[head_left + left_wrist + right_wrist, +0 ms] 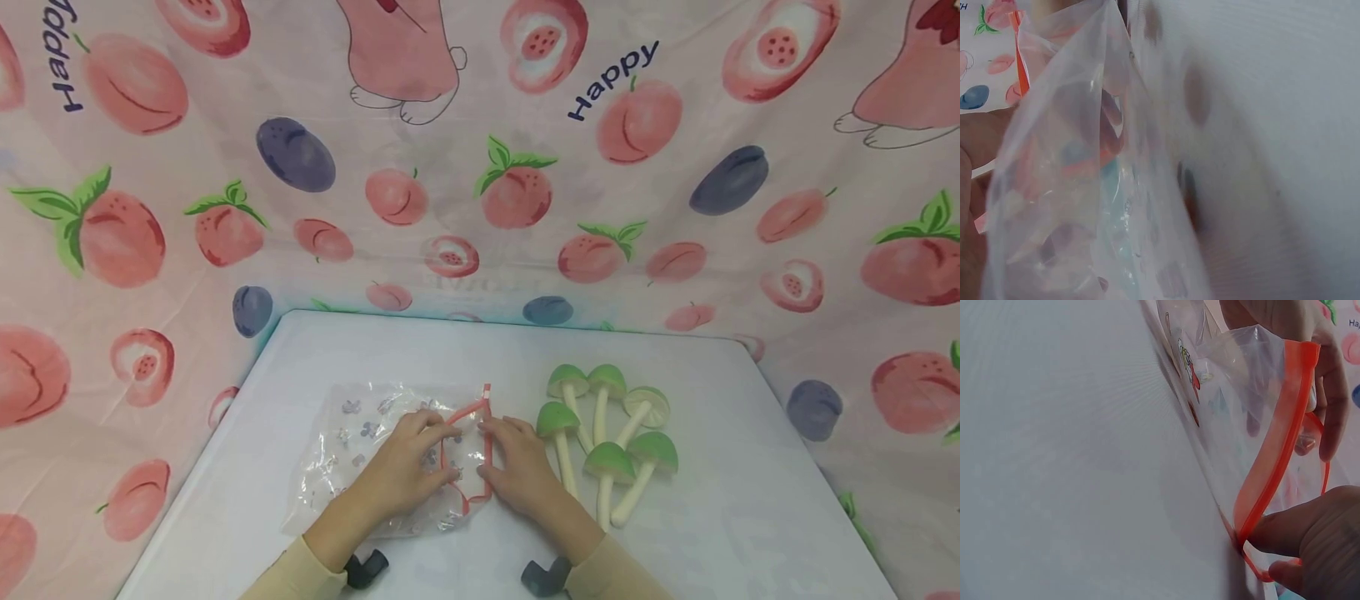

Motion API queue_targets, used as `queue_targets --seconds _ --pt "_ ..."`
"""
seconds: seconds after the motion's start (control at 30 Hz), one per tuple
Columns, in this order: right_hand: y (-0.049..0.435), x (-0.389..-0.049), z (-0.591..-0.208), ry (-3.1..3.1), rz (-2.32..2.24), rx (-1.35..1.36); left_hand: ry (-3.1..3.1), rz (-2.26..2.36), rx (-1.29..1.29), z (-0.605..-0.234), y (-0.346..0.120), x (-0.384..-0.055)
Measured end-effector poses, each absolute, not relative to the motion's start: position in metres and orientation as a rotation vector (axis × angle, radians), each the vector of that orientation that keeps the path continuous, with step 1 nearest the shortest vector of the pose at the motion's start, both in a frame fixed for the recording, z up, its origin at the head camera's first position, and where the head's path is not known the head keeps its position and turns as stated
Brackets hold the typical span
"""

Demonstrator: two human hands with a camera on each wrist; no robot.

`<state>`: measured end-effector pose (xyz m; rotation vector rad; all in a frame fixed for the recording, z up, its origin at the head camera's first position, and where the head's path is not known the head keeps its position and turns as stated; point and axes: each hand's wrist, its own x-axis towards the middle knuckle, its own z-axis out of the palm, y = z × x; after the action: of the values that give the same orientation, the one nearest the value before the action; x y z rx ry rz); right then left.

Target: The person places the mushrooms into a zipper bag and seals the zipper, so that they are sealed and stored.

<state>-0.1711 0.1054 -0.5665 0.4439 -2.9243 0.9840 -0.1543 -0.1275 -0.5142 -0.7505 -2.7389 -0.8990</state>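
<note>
A clear zip bag (pixel 337 471) with small printed figures and an orange-red zip edge lies on the table, its mouth spread toward the right. My left hand (pixel 405 462) grips one side of the mouth, thumb and fingers at the orange edge. Opposite it, my right hand (pixel 528 471) holds the other edge with thumb and fingertips. In the right wrist view, the right thumb (pixel 1285 531) presses on the orange zip strip (pixel 1279 450), and a gap shows between the two edges. Clear plastic (pixel 1066 206) covers much of the left wrist view.
Several mushrooms with green caps (pixel 609 461) and pale stems lie in a group just right of my right hand. The white table (pixel 247 533) ends at a fruit-patterned curtain (pixel 420 167) behind and at both sides. Black straps (pixel 546 577) sit at both wrists.
</note>
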Motion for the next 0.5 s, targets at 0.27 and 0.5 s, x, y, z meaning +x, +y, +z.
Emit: queue_targets --seconds 0.27,0.5 --pt "0.1044 -0.1697 -0.5621 -2.952 1.011 0.429 -2.735 -0.905 -0.762 -0.5149 -0.1269 -0.1544" --pt "0.1039 -0.1669 -0.5569 -2.942 1.035 0.454 -2.747 -0.891 -0.759 -0.5157 -0.1265 -0.1547"
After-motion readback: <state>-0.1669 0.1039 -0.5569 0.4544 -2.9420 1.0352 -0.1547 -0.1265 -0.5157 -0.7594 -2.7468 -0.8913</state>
